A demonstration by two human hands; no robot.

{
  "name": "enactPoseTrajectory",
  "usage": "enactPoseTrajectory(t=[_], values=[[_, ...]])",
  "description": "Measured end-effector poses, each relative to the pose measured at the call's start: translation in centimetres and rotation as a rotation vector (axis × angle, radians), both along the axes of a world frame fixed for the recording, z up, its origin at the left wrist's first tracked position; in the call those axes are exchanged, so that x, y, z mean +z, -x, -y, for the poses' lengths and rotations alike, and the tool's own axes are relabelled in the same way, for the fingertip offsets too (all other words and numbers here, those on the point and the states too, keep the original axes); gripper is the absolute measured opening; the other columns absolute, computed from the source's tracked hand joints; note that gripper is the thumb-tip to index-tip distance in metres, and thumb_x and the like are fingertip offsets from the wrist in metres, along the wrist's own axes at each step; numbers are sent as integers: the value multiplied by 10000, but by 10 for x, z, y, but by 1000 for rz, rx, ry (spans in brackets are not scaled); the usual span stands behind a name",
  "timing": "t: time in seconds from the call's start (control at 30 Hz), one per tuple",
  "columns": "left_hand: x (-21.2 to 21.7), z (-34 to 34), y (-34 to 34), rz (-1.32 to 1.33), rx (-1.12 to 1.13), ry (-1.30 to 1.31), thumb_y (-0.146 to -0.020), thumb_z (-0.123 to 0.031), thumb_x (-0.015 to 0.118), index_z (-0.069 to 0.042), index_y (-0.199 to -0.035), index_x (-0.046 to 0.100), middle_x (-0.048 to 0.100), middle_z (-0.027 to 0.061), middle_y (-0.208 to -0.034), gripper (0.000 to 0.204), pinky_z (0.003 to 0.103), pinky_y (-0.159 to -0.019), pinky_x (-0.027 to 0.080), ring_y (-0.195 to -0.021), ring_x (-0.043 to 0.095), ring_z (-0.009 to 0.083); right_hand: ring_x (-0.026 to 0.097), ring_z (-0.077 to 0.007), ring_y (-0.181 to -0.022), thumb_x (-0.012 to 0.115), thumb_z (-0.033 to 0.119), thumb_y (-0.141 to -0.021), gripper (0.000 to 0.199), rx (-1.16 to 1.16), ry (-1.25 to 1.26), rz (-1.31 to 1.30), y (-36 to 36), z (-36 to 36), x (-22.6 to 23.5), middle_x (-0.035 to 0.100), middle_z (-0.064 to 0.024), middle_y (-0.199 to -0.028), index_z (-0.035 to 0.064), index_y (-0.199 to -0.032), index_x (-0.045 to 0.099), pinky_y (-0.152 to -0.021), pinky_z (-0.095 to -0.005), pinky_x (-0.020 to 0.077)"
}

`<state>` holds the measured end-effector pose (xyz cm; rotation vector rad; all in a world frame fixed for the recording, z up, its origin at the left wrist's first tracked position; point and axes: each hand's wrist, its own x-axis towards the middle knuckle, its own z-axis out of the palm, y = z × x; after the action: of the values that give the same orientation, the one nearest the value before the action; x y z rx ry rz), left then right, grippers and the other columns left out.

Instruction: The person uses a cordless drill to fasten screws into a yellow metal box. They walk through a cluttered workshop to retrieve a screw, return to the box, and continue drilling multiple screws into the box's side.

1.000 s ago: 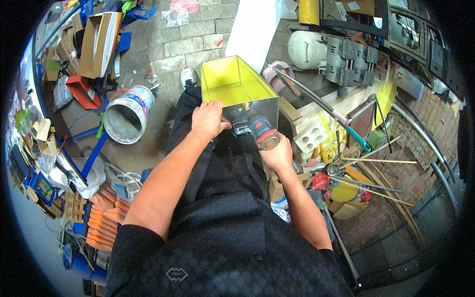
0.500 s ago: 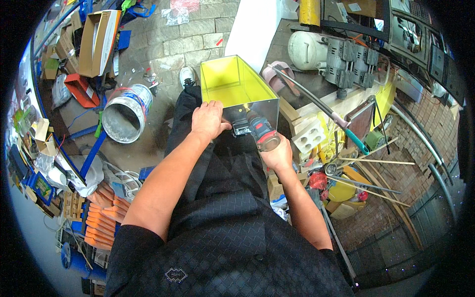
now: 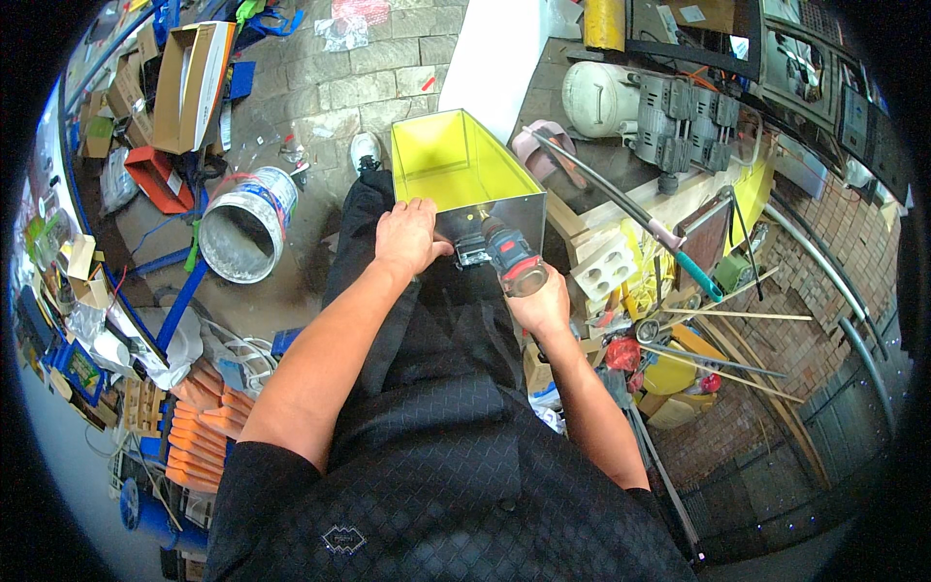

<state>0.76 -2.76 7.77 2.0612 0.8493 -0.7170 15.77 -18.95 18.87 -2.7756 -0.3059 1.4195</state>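
Note:
An open sheet-metal box (image 3: 456, 160), yellow inside with a shiny grey near wall, rests on my lap. My left hand (image 3: 407, 236) presses flat on the near wall's top left edge and steadies it. My right hand (image 3: 541, 303) grips a blue and red cordless drill (image 3: 504, 254). The drill's nose points left at the box's near wall, close beside my left hand. The drill bit's tip is hidden behind the tool.
A white paint bucket (image 3: 244, 223) lies on its side on the paved floor at left. Cardboard boxes (image 3: 189, 82) and a stack of orange tiles (image 3: 194, 432) sit further left. On the right are a white hollow brick (image 3: 606, 276), a grey motor (image 3: 640, 102), rods and yellow containers.

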Motion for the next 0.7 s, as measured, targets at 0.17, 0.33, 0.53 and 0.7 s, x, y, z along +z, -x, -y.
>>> enactPoseTrajectory(t=[0.17,0.33,0.53,0.7], values=[[-1,0,0,11,4,1,-721,-475,936,-14,-1168,652,710,166,-1214,703,461,-988,552,-1191,655,349,743,-427,-1013,840,349,-809,391,10,-30,5,1,-2,3,773,-234,-1009,99,-1105,786,-882,-471,592],[-1,1,1,17,4,-11,-718,-473,936,-18,-1158,657,713,163,-1204,692,458,-987,552,-1183,660,346,747,-415,-1022,848,353,-797,424,5,-6,2,3,0,-1,776,-227,-1031,94,-1126,779,-892,-466,590],[-1,0,1,16,0,-11,-718,-477,934,-20,-1151,658,714,159,-1199,686,456,-987,552,-1185,661,341,754,-391,-1042,880,308,-752,466,-6,18,10,4,0,-2,782,-213,-1057,96,-1154,777,-915,-456,588],[0,-1,0,16,-2,-6,-718,-476,934,-25,-1147,659,714,156,-1200,680,456,-983,553,-1183,661,340,753,-391,-1043,891,291,-739,472,4,-6,38,6,14,-13,783,-209,-1065,105,-1158,779,-918,-455,588]])
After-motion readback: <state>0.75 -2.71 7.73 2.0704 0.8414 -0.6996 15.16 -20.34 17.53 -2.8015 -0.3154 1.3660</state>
